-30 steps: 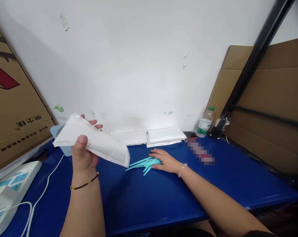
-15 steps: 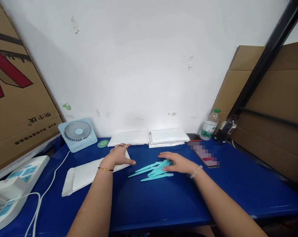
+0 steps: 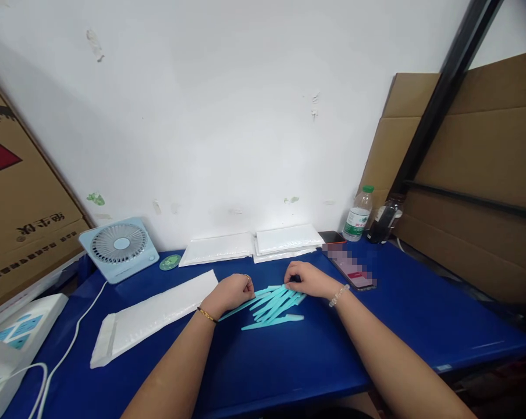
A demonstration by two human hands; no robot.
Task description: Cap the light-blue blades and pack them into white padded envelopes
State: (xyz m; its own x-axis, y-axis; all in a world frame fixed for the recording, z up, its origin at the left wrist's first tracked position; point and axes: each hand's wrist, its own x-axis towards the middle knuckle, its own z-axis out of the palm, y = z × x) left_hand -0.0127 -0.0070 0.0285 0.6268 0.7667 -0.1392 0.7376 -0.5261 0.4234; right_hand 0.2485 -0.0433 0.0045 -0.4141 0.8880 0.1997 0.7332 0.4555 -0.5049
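Note:
A loose pile of turquoise eyebrow razors, long and thin, lies fanned out on the blue table. My left hand is closed in a pinch on a razor at the pile's left edge. At the far right end of the pile, the thumb and fingers of my right hand pinch the tip of another razor. One razor lies a little apart, nearer the front. Left of my left hand rests a flat white padded envelope.
Stacked white padded envelopes lie along the wall. A blue fan and green disc stand left, near a power strip with cables. A phone, a water bottle and a dark bottle are right.
My left hand has moved from the padded envelope rightward to the razors and closed. My right hand has gone from spread over the pile to a pinch. The razors have fanned out more.

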